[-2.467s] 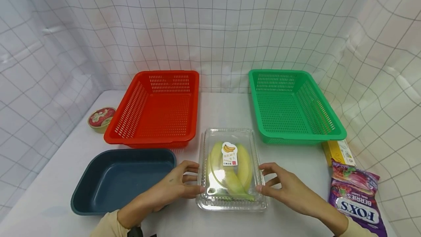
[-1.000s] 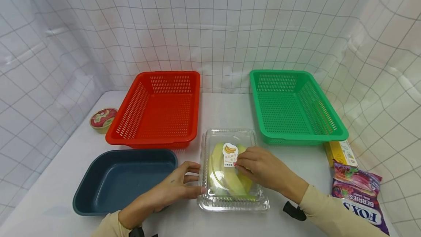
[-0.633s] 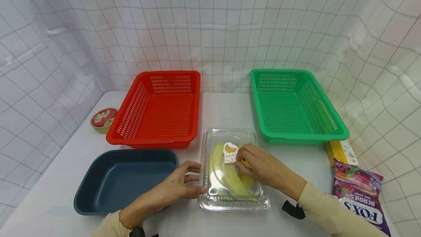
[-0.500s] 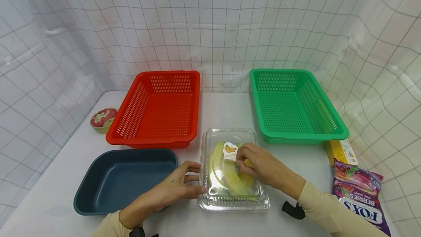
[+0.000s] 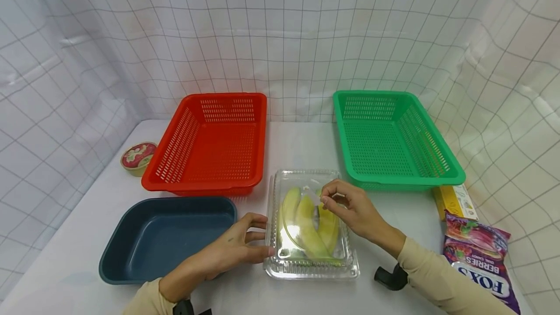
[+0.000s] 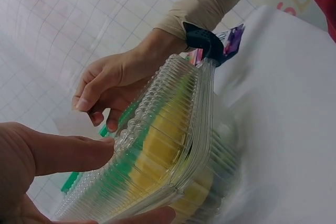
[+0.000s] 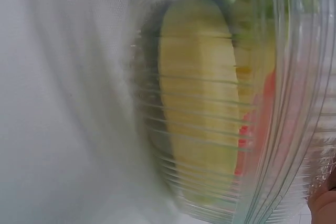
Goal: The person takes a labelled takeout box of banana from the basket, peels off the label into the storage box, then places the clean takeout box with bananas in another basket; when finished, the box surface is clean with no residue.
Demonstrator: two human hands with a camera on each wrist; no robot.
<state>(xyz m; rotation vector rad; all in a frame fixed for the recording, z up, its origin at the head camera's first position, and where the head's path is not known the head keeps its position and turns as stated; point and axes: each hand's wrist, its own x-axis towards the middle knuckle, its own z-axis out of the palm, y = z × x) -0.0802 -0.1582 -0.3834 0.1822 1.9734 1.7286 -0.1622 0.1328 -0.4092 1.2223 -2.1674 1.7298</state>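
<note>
A clear plastic clamshell box (image 5: 350,269) lies on the table with yellow bananas (image 5: 311,230) inside. My left hand (image 5: 238,244) holds its left side, thumb and fingertips at the rim. Over the right part of the lid, my right hand (image 5: 356,208) pinches a sticker label (image 6: 79,124) between thumb and index finger. The label is lifted off the lid at the held end and looks pale and translucent; its far end lies close over the lid in the head view. In the right wrist view, the box's ribbed side wall (image 7: 205,129) fills most of the picture.
Behind stand a red basket (image 5: 258,171) and a green basket (image 5: 404,181). A dark blue tub (image 5: 168,201) sits beside my left arm. A round tin (image 5: 137,155) is at far left. At right lie a yellow box (image 5: 455,202) and a purple candy bag (image 5: 479,261).
My right hand has moved from the box's right edge onto the label, then pulled it up and back from its lower end. The bananas beneath now show. My left hand has stayed put.
</note>
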